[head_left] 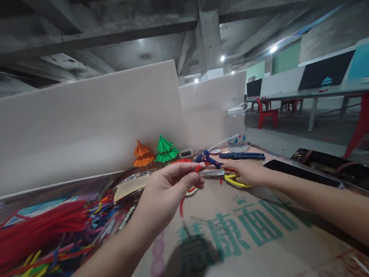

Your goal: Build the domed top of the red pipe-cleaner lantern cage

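My left hand is raised over the cardboard, thumb and forefinger pinched on a short red chenille stem that hangs down below the fingers. My right hand lies on the yellow-handled scissors, its fingers curled at the handle loops and partly hidden. The scissors' blades point left, toward the left hand. Just behind them rests a blue glue gun with a pale glue stick in its back. Blue-handled pliers lie beyond the right hand.
Orange and green chenille trees stand against a white board. A clear bottle is at the back. Left are bundled red stems and many coloured pieces. A dark phone-like slab lies under my right forearm.
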Demonstrator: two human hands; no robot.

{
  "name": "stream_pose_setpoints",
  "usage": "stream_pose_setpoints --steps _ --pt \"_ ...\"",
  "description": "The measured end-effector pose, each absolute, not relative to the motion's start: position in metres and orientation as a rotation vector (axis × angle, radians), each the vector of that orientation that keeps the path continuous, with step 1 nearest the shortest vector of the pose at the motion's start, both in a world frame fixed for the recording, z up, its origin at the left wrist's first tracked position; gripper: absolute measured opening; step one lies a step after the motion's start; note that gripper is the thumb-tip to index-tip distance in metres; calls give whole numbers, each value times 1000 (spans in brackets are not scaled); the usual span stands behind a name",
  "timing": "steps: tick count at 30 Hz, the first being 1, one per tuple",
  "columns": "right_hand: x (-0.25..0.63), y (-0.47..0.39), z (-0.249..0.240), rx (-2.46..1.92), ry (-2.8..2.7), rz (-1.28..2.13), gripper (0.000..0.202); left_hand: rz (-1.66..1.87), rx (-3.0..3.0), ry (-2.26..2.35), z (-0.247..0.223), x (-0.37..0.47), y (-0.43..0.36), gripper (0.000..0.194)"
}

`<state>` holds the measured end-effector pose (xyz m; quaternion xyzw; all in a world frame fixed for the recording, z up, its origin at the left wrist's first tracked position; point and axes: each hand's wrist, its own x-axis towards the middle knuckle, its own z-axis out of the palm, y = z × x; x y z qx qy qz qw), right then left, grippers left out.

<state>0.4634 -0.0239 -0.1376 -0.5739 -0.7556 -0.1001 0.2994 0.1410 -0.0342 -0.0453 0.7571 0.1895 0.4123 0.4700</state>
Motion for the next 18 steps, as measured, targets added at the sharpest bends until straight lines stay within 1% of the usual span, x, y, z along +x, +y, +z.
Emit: stream_pose_setpoints --steps 2,4,7,10,12,14,18 --pt "465 -26 -132 -1662 -1959 -112 37 1029 1796 472 -47 139 -32 20" --pt "461 -28 -124 -1674 -1911 8 44 1048 1756 475 -49 134 -29 24" --pt "447 -36 -108 -1500 -1819 22 50 1068 1735 464 -53 126 -26 26" --pt "424 -55 -90 -1472 -1730 -9 53 1103 1757 462 -55 121 -25 25" --pt "406 -72 -78 -1460 -1812 -2 48 1131 1764 465 -55 121 -27 23" --pt "387 -88 -70 -1438 -1893 -125 45 1145 1759 468 -54 122 -30 22" --pt "363 -105 -70 -1338 -1971 -230 39 1132 1808 464 -54 125 -36 19"
